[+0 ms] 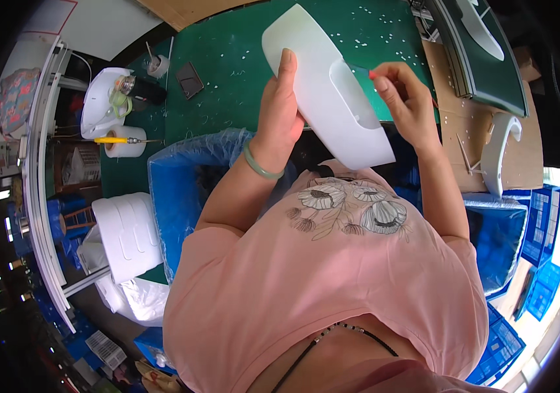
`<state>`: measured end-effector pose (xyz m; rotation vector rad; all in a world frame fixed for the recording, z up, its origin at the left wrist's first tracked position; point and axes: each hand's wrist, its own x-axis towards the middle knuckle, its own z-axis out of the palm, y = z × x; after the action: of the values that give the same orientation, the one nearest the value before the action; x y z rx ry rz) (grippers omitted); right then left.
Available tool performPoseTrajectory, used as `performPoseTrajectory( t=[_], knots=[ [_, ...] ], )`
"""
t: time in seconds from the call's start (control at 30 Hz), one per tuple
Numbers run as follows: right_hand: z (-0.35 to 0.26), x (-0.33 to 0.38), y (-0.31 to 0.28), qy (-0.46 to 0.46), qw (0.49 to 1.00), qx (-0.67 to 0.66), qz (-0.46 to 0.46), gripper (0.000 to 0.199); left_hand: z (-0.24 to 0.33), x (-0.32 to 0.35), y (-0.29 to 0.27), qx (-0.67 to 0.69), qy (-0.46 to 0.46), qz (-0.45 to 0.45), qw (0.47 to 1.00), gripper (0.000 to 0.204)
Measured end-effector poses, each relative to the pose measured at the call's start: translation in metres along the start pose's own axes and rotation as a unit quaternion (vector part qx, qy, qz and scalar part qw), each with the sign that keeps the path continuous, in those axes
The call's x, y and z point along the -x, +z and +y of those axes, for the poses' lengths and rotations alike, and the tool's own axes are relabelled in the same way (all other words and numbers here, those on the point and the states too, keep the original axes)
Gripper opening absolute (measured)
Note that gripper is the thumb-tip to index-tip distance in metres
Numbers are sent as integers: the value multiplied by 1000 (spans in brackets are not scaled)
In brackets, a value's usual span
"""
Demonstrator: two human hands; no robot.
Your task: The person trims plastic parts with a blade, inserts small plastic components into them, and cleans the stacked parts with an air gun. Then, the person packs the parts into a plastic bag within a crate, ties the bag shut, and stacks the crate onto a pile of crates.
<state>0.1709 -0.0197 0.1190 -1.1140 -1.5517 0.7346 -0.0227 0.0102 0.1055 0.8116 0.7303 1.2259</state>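
My left hand [280, 111] grips a long white moulded plastic part [322, 85] from its left side, thumb stretched up along its face, and holds it tilted above the green work mat [227, 65]. The part has a recessed rectangular opening near its right edge. My right hand [404, 98] pinches a small red-tipped tool [373, 74] and holds its tip at the upper edge of that opening. A green bangle [260, 167] sits on my left wrist. What lies under the part is hidden.
A blue bin lined with clear plastic [175, 190] stands below my left arm. White moulded parts [129, 232] are stacked at left. A tape roll with a yellow-handled tool [124, 141] lies on the mat. Another white curved part [499, 150] rests on cardboard at right, blue crates [542, 229] beyond.
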Motion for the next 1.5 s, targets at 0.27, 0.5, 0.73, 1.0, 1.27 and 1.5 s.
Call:
performPoseTrajectory(
  t=[0.27, 0.5, 0.73, 1.0, 1.27, 1.5],
  knots=[
    [1, -4, 13, -127, 978, 164, 13, 9, -7, -1, 0, 87, -65, 8, 994, 61],
    [43, -12, -57, 5, 938, 149, 312, 22, -5, 9, -4, 93, -59, 15, 994, 64],
    [114, 70, -56, 441, 895, 15, 70, 54, 16, 4, -31, 73, 21, 1, 997, 72],
    [43, 13, -17, 87, 976, -176, 91, 41, -12, -26, 3, 48, -161, -216, 962, 89],
    [3, 42, -55, 64, 998, -6, 22, 44, -17, 15, 31, 16, -219, -297, 929, 50],
    [-10, 69, -43, 7, 991, 131, -8, 23, -9, 20, 32, 5, -200, -235, 951, 57]
  ],
)
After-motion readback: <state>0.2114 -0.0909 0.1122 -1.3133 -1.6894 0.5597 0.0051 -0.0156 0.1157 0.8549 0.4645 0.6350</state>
